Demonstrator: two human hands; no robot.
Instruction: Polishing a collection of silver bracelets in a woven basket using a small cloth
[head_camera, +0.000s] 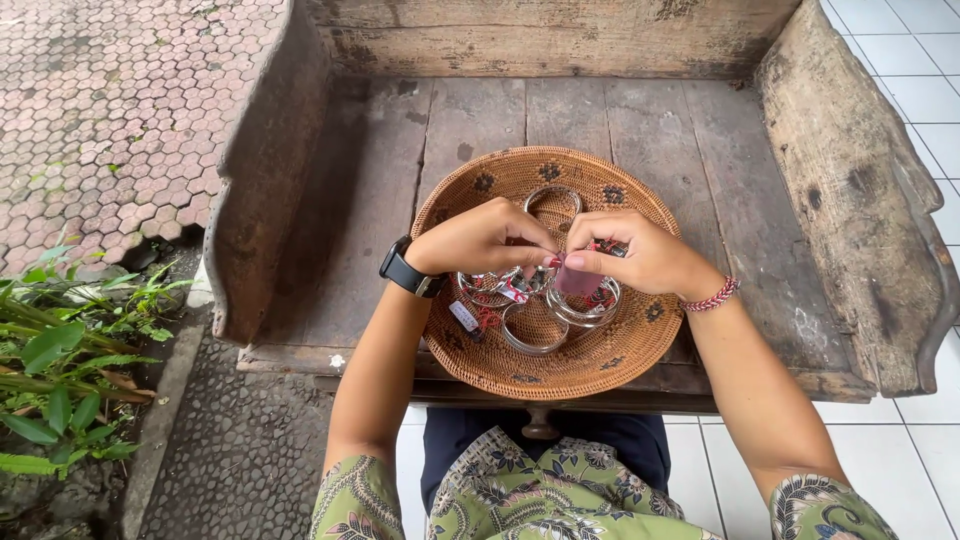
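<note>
- Both hands meet over the middle of the round woven tray (478, 372), which sits on a worn wooden bench (360, 200).
- Left hand (480, 240), black watch (402, 268) on its wrist, curls its fingers in, thumb and forefinger pinching something tiny; I can't tell what.
- Right hand (640, 255), wearing a red braided bracelet (712, 297), pinches a small pink pouch (580, 278) at its top.
- Silver bangles (535, 330) lie in the tray just below the hands, one more bangle (552, 196) on the far side.
- Green plants (60, 380) stand far left.
</note>
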